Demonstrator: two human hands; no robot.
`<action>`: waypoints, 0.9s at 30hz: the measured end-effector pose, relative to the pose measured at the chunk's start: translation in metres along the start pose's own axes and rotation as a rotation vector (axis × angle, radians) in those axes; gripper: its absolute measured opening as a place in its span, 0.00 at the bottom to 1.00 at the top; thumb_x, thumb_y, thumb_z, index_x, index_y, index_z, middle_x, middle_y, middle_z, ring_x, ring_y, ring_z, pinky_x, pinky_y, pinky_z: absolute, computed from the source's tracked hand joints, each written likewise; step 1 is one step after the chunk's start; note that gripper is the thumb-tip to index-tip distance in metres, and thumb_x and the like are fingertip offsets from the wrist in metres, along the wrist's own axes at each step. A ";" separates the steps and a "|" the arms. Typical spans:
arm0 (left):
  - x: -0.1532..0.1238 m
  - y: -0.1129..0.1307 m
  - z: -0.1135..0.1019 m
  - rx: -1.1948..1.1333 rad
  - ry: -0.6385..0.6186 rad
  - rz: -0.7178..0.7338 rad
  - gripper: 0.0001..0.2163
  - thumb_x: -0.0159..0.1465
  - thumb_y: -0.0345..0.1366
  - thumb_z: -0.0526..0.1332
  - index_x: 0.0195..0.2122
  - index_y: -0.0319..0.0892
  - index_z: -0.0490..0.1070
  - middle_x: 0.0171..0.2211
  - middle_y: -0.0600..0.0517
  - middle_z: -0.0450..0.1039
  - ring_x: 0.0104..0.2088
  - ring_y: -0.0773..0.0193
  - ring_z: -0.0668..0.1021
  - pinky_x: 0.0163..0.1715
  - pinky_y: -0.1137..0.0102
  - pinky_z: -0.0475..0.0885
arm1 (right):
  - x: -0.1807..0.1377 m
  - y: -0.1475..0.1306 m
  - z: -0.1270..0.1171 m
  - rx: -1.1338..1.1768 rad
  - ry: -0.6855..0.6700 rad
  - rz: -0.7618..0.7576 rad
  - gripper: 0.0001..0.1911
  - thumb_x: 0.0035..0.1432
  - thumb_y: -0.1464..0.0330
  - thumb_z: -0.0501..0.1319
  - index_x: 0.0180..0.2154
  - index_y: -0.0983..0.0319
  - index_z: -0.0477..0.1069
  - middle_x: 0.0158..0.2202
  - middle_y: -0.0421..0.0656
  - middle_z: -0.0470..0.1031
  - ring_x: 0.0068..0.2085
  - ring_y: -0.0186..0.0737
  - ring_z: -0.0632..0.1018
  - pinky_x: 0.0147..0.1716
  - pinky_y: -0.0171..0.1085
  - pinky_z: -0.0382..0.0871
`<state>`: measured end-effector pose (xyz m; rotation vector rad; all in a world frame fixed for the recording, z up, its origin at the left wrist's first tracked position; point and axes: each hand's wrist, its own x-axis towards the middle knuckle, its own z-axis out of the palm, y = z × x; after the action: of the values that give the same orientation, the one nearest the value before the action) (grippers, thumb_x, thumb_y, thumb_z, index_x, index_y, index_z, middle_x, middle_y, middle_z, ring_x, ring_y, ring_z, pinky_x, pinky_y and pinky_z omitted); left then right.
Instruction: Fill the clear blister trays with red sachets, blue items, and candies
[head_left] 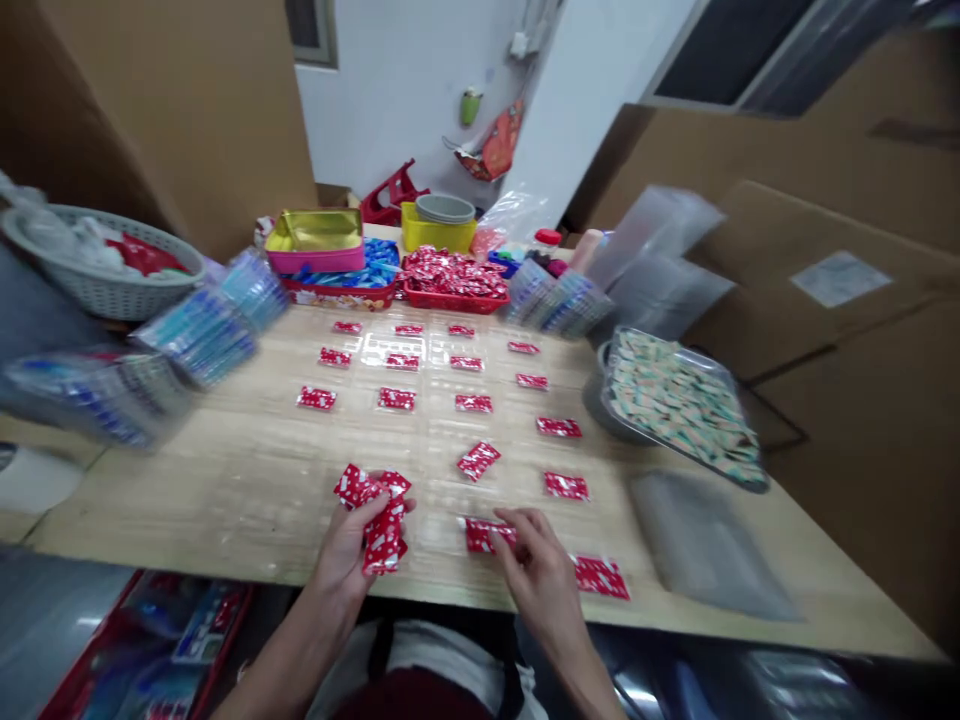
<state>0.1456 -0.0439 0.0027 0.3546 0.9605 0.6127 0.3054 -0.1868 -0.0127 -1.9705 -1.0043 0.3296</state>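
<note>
My left hand (346,545) is closed round a bunch of small red packets (379,510) near the front edge of the wooden table (247,500). My right hand (536,565) rests on the table with its fingertips pinching a single red packet (480,535) lying flat. Several more red packets (472,403) lie spread in rows on clear plastic sheets across the table's middle. One red packet (602,577) sits just right of my right hand.
A red tray of red packets (454,278) and a pink tin (315,240) stand at the back. A tray of pale sweets (679,405) is at the right, a grey bag (705,545) beside it. Blue packs (199,335) and a basket (105,265) sit left. Cardboard boxes (825,250) surround.
</note>
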 end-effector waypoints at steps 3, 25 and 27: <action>0.001 -0.001 0.002 -0.040 0.010 0.045 0.20 0.53 0.27 0.65 0.47 0.40 0.67 0.28 0.49 0.79 0.22 0.60 0.80 0.16 0.74 0.72 | -0.004 -0.042 0.023 0.180 -0.226 -0.108 0.12 0.59 0.63 0.58 0.43 0.60 0.73 0.28 0.42 0.73 0.26 0.37 0.72 0.26 0.34 0.67; 0.005 0.049 -0.033 -0.366 0.132 0.253 0.08 0.58 0.24 0.60 0.38 0.39 0.70 0.29 0.50 0.77 0.28 0.60 0.81 0.21 0.74 0.73 | 0.027 -0.043 0.082 0.119 -0.511 -0.096 0.08 0.54 0.65 0.60 0.33 0.62 0.75 0.31 0.44 0.73 0.26 0.36 0.71 0.27 0.35 0.64; 0.008 0.045 -0.030 -0.366 0.104 0.257 0.09 0.57 0.24 0.61 0.39 0.40 0.70 0.30 0.50 0.77 0.29 0.60 0.81 0.21 0.74 0.73 | 0.022 -0.058 0.089 0.178 -0.460 -0.122 0.10 0.57 0.64 0.59 0.38 0.61 0.74 0.32 0.43 0.72 0.26 0.36 0.71 0.28 0.35 0.64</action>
<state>0.1092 -0.0030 0.0055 0.1196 0.8862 1.0319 0.2389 -0.1006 -0.0149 -1.6977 -1.3270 0.8003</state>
